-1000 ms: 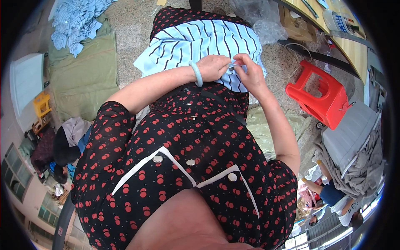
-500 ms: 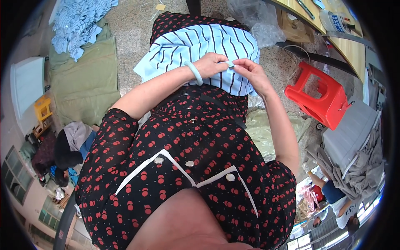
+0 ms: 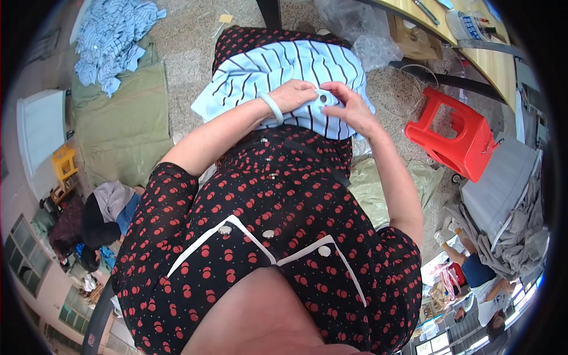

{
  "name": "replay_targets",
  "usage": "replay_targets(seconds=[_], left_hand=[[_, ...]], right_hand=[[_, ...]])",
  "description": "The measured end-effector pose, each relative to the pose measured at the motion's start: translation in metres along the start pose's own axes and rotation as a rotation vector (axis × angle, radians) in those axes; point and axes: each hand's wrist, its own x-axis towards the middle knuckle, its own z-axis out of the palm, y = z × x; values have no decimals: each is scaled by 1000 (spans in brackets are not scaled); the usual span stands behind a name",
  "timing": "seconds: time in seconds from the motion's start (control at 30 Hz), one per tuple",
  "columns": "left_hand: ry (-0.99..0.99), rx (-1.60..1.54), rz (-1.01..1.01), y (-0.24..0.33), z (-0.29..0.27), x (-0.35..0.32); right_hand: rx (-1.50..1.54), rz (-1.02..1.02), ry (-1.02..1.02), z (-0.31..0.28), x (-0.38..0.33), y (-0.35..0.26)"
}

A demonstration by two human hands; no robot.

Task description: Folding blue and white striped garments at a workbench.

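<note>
A light blue cloth with dark stripes (image 3: 284, 74) lies across my lap, over my black dress with red dots. My left hand (image 3: 294, 96), with a pale green bangle (image 3: 273, 107) on its wrist, pinches the near edge of the cloth. My right hand (image 3: 349, 106) grips the same edge right beside it, fingertips touching. A small round thing (image 3: 323, 98), perhaps a button, shows between the two hands on the cloth.
A red plastic stool (image 3: 455, 137) stands on the floor to my right. A pile of the same striped blue cloths (image 3: 109, 38) lies on an olive sheet (image 3: 121, 124) at the left. Clear plastic bags (image 3: 361, 29) lie ahead, a wooden table edge (image 3: 473, 35) at the upper right. Another person (image 3: 106, 213) crouches at the left.
My hands have come closer together on the cloth's edge, the right one moving left toward the left hand. The cloth has bunched a little on my lap.
</note>
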Motion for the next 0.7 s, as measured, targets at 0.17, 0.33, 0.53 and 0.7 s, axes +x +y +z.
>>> replay_targets(seconds=[0.17, 0.33, 0.53, 0.7], left_hand=[[59, 511, 218, 5, -2, -1], [14, 621, 235, 4, 0, -18], [-25, 292, 118, 40, -36, -47], [282, -265, 126, -8, -126, -78]], right_hand=[[-897, -60, 68, -15, 9, 72], [-261, -72, 59, -7, -14, -16], [-101, -68, -42, -9, -1, -68], [-40, -25, 29, -6, 19, -75]])
